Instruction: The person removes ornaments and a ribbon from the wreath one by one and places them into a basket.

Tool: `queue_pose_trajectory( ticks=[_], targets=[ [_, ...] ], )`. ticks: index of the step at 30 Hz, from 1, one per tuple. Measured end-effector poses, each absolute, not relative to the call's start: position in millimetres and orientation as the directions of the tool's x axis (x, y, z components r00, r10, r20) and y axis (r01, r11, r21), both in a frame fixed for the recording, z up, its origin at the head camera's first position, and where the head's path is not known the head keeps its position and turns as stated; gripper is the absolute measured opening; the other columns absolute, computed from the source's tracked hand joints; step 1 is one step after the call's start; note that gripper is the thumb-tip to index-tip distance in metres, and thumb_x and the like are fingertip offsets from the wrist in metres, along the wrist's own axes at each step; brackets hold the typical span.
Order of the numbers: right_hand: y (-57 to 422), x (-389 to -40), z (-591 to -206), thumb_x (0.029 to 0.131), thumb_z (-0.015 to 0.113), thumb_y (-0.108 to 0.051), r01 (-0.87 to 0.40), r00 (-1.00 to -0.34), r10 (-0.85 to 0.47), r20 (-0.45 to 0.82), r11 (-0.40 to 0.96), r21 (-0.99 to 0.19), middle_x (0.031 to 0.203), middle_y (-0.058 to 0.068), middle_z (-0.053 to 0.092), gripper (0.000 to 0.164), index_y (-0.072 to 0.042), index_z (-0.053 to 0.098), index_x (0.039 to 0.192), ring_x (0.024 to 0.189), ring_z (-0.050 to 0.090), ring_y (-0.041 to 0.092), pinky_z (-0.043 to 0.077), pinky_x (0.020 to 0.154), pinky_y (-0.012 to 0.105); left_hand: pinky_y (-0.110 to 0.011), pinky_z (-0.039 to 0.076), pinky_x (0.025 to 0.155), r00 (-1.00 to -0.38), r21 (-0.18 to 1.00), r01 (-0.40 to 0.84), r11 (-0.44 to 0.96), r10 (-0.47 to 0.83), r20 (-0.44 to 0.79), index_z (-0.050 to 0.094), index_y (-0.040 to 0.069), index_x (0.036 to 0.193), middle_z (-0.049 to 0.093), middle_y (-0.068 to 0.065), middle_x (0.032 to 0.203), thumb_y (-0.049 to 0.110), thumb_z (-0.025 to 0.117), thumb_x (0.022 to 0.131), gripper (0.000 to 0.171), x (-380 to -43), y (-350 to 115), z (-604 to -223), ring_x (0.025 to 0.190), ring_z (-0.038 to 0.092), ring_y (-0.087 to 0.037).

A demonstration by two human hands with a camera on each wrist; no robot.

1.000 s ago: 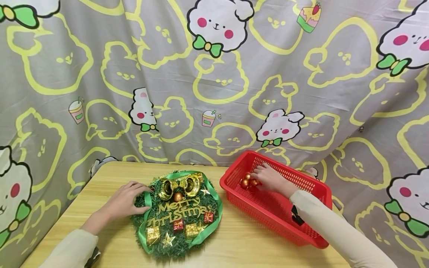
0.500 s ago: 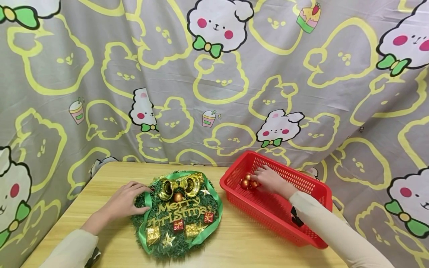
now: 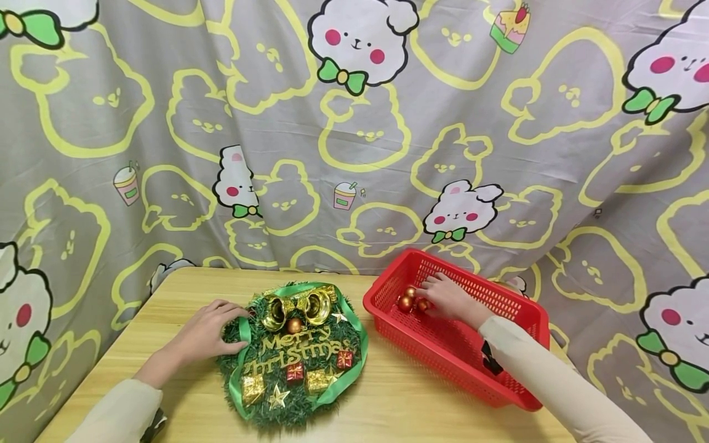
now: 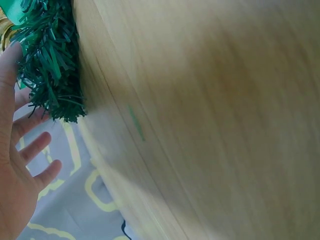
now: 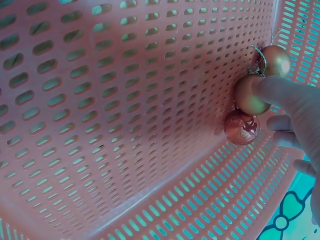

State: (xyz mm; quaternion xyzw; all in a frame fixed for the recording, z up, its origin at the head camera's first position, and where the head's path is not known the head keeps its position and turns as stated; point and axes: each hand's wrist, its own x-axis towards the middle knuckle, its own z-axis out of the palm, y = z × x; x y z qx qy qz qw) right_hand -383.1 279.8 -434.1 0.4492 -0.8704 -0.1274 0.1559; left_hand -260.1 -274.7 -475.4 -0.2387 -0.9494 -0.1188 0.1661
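Observation:
A green tinsel Christmas wreath (image 3: 288, 415) lies on the table, with gold bells (image 3: 317, 307), gold "Merry Christmas" lettering, small gift boxes, stars and a green ribbon. At its left edge rests my left hand (image 3: 207, 329), fingers extended and spread; the left wrist view shows the fingers (image 4: 37, 148) against the tinsel. My right hand (image 3: 447, 296) reaches into a red basket (image 3: 456, 363). Its thumb presses on a matte copper bauble (image 5: 251, 97), the index finger seemingly hidden behind it. A matte bauble (image 5: 276, 61) and a shiny bauble (image 5: 241, 127) sit beside that one.
Both the wreath and the basket stand on a light wooden table (image 3: 188, 394). A grey curtain (image 3: 288, 141) with cartoon animals hangs right behind the table. One copper bauble (image 3: 294, 326) sits on the wreath between the bells. The basket's perforated walls surround my right hand.
My right hand has shifted very slightly to the right inside the basket, and the bauble at its fingertips has moved a little with it. My left hand and the wreath have stayed put.

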Motion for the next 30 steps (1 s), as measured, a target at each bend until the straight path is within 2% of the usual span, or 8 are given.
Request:
queue_pose_trajectory(
  ticks=[7,18,26,30],
  targets=[
    [280,-383,-433,0.075,0.089,-0.026,-0.735,-0.579,-0.805,0.130,0.584,0.344,0.107,0.008,0.075,0.045,-0.013,0.074,0.115,0.103,0.067,0.030,0.053,0.093,0.052,-0.061,0.050,0.099,-0.834,0.148,0.490,0.859,0.412,0.368,0.070,0.024,0.122,0.070,-0.003,0.125,0.049,0.084,0.077,0.054,-260,-275,-476,0.115,0.060,-0.029],
    [280,-383,-431,0.072,0.089,-0.028,-0.729,-0.579,-0.805,0.133,0.584,0.358,0.103,0.007,0.074,0.046,-0.012,0.074,0.113,0.100,0.066,0.027,0.051,0.091,0.049,-0.061,0.050,0.098,-0.832,0.146,0.491,0.859,0.413,0.371,0.070,0.023,0.122,0.069,-0.004,0.125,0.047,0.084,0.077,0.053,-259,-275,-476,0.116,0.060,-0.030],
    [275,-382,-424,0.076,0.087,-0.025,-0.731,-0.570,-0.803,0.173,0.592,0.340,0.096,0.006,0.073,0.034,-0.011,0.074,0.104,0.095,0.065,0.027,0.052,0.090,0.050,-0.062,0.050,0.100,-0.828,0.138,0.495,0.858,0.417,0.374,0.070,0.021,0.122,0.069,-0.006,0.126,0.046,0.084,0.078,0.053,-259,-274,-476,0.117,0.060,-0.033],
    [272,-380,-419,0.077,0.086,-0.023,-0.731,-0.578,-0.796,0.180,0.603,0.318,0.098,0.008,0.074,0.035,-0.008,0.074,0.106,0.098,0.066,0.029,0.053,0.092,0.052,-0.063,0.049,0.100,-0.832,0.138,0.490,0.860,0.415,0.368,0.069,0.021,0.123,0.069,-0.006,0.127,0.047,0.084,0.078,0.054,-259,-274,-476,0.118,0.060,-0.034]
  ],
)
